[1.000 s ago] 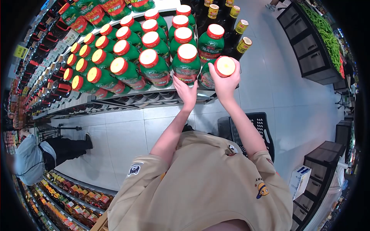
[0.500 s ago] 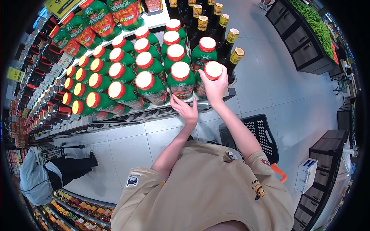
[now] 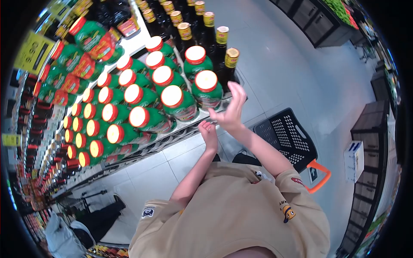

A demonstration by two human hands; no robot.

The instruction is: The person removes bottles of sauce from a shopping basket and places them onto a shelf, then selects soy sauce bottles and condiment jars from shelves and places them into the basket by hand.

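Note:
Rows of green bottles with wide red-rimmed lids stand on the shelf. The front right green bottle (image 3: 210,98) is upright at the shelf's corner. Just in front and to the right of it is my right hand (image 3: 231,111), its thumb and fingers spread with nothing between them. My left hand (image 3: 209,136) is lower and further left, near the shelf's front edge, its fingers curled in. Nothing shows in it. Another green bottle (image 3: 183,106) stands left of the corner one. Dark bottles with yellow caps (image 3: 230,62) line the right side, behind my right hand.
A black basket (image 3: 286,135) with an orange handle (image 3: 320,180) is on the floor at my right. A person (image 3: 69,234) is at the lower left. Yellow price signs (image 3: 34,53) hang at the left. A white box (image 3: 354,161) stands by cabinets (image 3: 370,124).
My right hand has let go of the front right bottle's lid and opened, drawing back. My left fingers have curled in. The view has turned, so the shelf appears further left.

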